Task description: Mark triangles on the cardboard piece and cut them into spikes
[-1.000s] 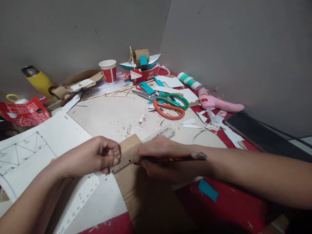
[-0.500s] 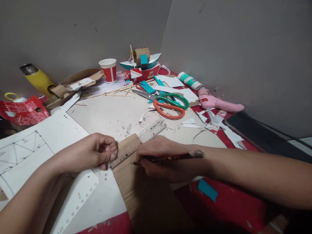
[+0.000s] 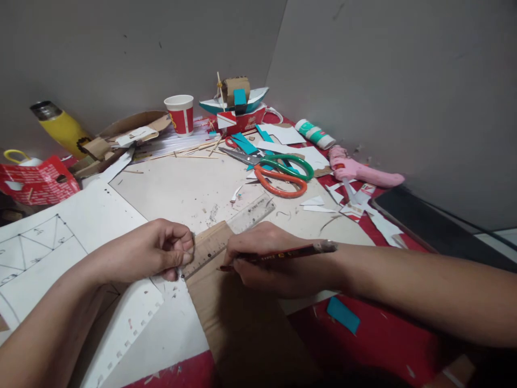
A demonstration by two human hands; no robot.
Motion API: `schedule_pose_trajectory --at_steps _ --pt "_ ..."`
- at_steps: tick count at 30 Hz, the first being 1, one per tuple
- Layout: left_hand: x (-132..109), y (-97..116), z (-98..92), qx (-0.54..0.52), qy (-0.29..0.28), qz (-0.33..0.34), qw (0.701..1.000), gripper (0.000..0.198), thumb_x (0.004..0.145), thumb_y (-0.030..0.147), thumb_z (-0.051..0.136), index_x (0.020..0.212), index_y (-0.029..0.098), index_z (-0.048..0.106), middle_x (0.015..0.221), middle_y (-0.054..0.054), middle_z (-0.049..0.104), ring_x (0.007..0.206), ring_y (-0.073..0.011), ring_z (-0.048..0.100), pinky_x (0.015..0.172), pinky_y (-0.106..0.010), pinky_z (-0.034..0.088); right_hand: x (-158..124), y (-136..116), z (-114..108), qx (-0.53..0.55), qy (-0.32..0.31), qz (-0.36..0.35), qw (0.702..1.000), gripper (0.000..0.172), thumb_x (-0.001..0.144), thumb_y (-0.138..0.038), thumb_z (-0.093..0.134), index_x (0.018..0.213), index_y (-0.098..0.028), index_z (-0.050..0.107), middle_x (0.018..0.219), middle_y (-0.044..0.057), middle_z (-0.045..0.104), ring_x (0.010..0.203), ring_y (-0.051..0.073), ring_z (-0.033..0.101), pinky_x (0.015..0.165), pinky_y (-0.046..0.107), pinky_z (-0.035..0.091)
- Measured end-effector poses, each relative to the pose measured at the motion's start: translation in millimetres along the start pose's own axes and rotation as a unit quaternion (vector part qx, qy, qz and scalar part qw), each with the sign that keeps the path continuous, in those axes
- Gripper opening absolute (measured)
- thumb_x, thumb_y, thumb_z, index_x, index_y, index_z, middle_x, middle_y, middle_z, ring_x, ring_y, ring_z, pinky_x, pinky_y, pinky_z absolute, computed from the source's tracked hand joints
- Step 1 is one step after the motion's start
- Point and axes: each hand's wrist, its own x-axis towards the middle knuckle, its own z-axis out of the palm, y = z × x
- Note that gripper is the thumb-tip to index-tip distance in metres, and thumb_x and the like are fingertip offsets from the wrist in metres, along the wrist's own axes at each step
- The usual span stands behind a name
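My left hand (image 3: 167,250) is closed on the near-left end of a clear plastic ruler (image 3: 252,212), its fingers curled and the thumb pinching the end. The ruler lies slantwise across a brown board (image 3: 250,334), cardboard or thin wood, and its far end reaches past the board. In my right hand (image 3: 269,261) is a dark red pencil (image 3: 293,252), gripped as for writing. The pencil tip touches or hovers just over the board, a little below the ruler's edge; I cannot tell which. My right hand hides the middle of the ruler.
Orange and green-handled scissors (image 3: 280,175) lie behind the ruler among paper scraps. A pink glue gun (image 3: 363,173) rests at the right. Further back stand a paper cup (image 3: 180,121), a model boat (image 3: 238,102) and a yellow bottle (image 3: 64,129). A drawn sheet (image 3: 92,237) lies left.
The pencil tip has shifted slightly to the left over the board, and the pencil has rolled or tilted a little. My left hand and the ruler stay in place.
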Motion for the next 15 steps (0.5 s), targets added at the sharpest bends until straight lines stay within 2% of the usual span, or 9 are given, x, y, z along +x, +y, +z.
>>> schedule_pose_trajectory --at_steps 15 --pt "0.5 1.4 -0.5 -0.006 -0.006 -0.007 1.000 0.024 0.090 0.029 0.055 0.071 0.018 0.046 0.065 0.005 0.046 0.056 -0.0081 0.045 0.055 -0.022 0.043 0.7 0.0 -0.2 0.027 0.003 0.026 0.999 0.017 0.081 -0.008 0.046 0.081 -0.014 0.062 0.066 0.001 0.061 0.056 0.009 0.051 0.054 0.020 0.041"
